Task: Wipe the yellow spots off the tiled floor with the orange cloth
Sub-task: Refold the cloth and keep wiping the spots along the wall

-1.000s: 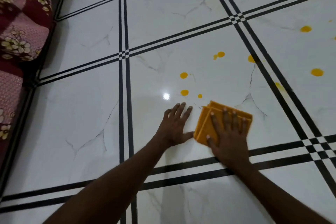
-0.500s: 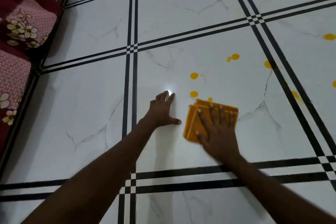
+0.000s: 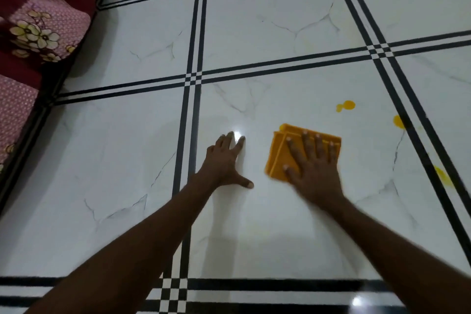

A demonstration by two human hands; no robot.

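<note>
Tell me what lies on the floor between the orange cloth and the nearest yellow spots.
Nothing visible. Bare white tile separates the orange cloth, pressed flat under the right hand, from the double spot ahead and the spot by the black stripe. The left hand rests aside.

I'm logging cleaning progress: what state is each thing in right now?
orange cloth: folded, flat on floor under right hand
right hand: fingers spread, pressing cloth
left hand: open, flat on bare tile
double yellow spot: unwiped
spot by the black stripe: unwiped
smear on the stripe: unwiped
</note>
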